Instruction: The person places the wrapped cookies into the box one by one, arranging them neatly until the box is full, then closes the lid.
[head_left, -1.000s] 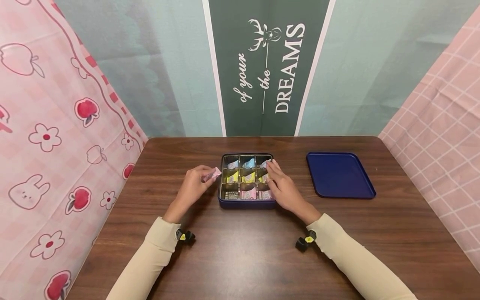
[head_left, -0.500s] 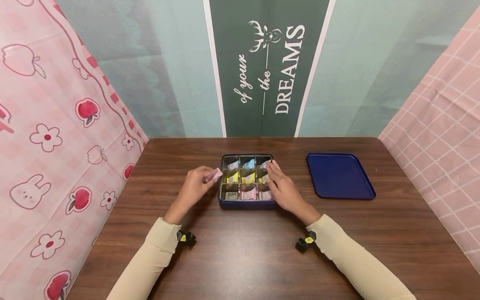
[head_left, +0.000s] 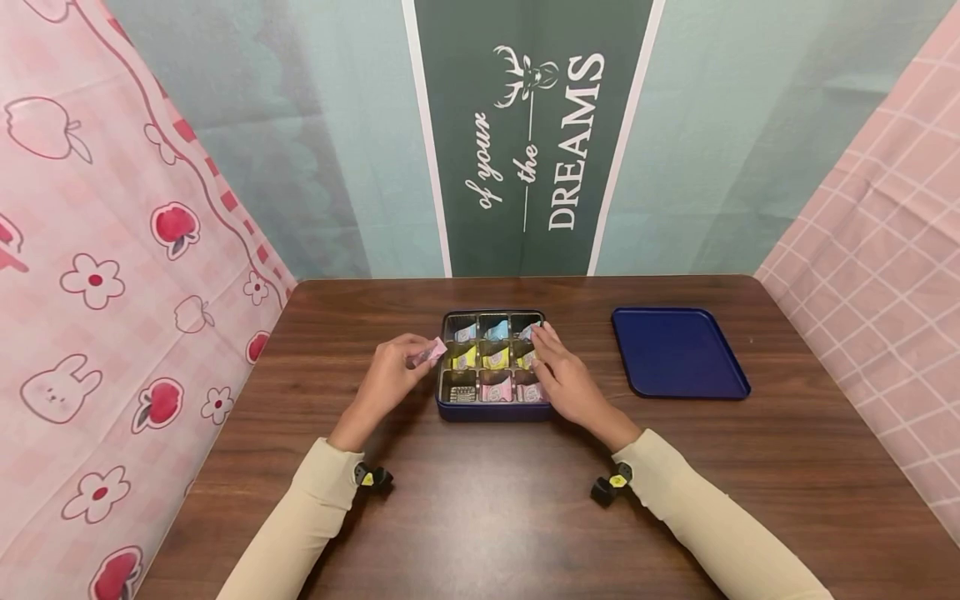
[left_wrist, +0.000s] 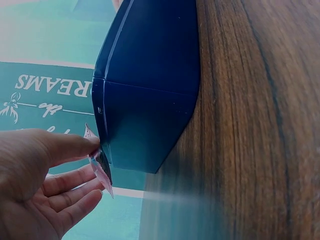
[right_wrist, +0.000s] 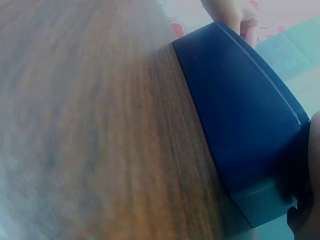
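A dark blue tin (head_left: 491, 412) stands on the table, its inside divided into small compartments. Beside its left rim my left hand (head_left: 384, 375) pinches a pink-wrapped candy (head_left: 430, 353) between thumb and fingers; the left wrist view shows the wrapper (left_wrist: 103, 172) standing on edge by the rim. My right hand (head_left: 572, 379) rests along the tin's right side, fingers stretched over the rim and partly hiding the right column. Blue-wrapped candies (head_left: 497, 331) fill the back row, yellow ones (head_left: 495, 357) the middle, pink ones (head_left: 497, 388) the front. The front left compartment shows a patterned bottom.
A dark blue lid (head_left: 678, 354) lies to the right of the tin on the brown wooden table (head_left: 480, 508). A green cloth (head_left: 525, 242) hangs behind the table, with pink patterned cloths (head_left: 97, 350) at the sides.
Both hands keep nearly the same places, the left still holding the pink candy beside the tin. The head view has shifted slightly.
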